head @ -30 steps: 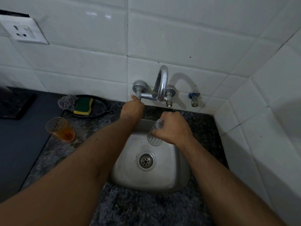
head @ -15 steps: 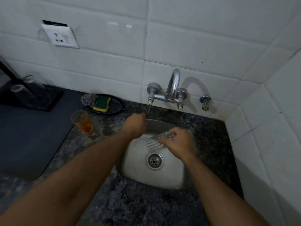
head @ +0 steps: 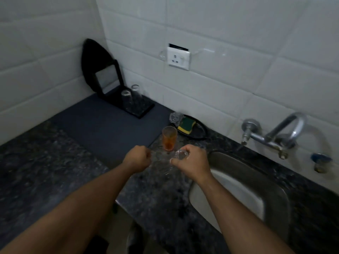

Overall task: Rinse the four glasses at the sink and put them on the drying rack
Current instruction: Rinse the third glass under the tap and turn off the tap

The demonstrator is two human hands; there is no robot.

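Glass [head: 180, 156] sat gripped in our right hand [head: 191, 163], mouth toward us and long axis tipped, over the surface left of the sink [head: 244, 173], while the rack [head: 136, 109] lay well off, up-left, nearer our fisted, seemingly empty left hand [head: 136, 159].

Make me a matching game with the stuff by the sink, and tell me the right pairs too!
Things:
1. clear glass
2. orange glass
3. sponge
4. two glasses

Places:
A. on the black drying rack by the wall
B. held in the right hand
C. in the dark dish
D. standing on the counter, behind the hands

Pairs: 1-B, 2-D, 3-C, 4-A
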